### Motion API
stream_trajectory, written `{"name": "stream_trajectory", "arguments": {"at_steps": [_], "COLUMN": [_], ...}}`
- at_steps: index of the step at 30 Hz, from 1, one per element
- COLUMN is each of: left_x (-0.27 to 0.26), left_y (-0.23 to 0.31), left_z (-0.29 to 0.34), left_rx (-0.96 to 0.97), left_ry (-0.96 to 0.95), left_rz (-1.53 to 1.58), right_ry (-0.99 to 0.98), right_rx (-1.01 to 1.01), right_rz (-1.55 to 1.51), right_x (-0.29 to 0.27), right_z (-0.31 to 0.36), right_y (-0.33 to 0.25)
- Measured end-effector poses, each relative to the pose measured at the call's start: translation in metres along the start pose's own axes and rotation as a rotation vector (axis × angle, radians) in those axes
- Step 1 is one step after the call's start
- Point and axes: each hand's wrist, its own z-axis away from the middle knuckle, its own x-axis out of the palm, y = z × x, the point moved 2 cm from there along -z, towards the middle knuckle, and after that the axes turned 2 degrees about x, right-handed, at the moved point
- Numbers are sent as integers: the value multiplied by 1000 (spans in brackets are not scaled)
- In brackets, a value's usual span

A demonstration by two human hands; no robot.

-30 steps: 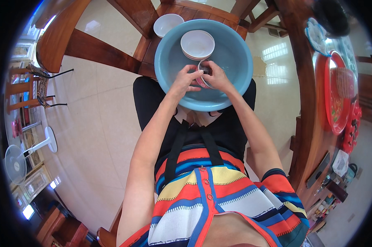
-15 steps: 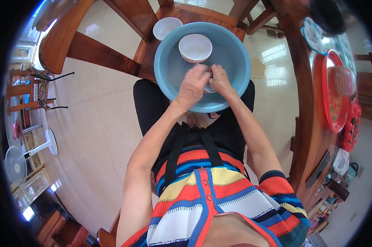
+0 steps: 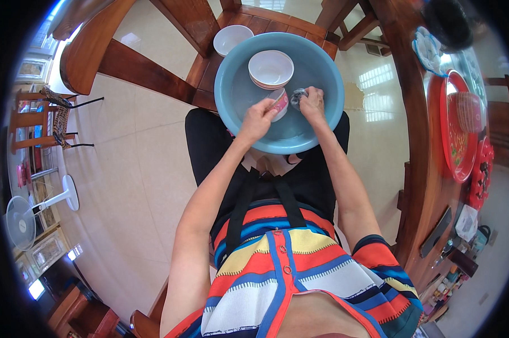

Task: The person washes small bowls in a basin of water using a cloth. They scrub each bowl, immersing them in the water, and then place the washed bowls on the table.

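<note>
Left hand (image 3: 258,119) grips bowl (image 3: 280,105); right hand (image 3: 312,103) clutches scourer (image 3: 297,97).

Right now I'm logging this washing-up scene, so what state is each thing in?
Blue basin: upright, on the wooden chair, water inside.
White bowl in the basin: upright, empty.
White bowl beside the basin: upright on the chair seat, empty.
Pink-patterned bowl: tilted on its side, held by the left hand.
Scrubber: bunched in the right hand, against the bowl.
Floor fan: standing; running or not, cannot tell.
</note>
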Motion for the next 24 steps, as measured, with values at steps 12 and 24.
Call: {"name": "stream_trajectory", "arguments": {"at_steps": [12,24], "left_x": [-3,-5], "left_y": [-22,-10], "left_z": [-6,-7], "left_rx": [-29,-126], "left_ry": [-31,-91], "left_rz": [513,570], "right_ry": [-29,-88], "right_rx": [-584,-414], "right_rz": [-437,-344], "right_x": [-21,-11], "right_z": [70,71], "right_y": [-66,-59]}}
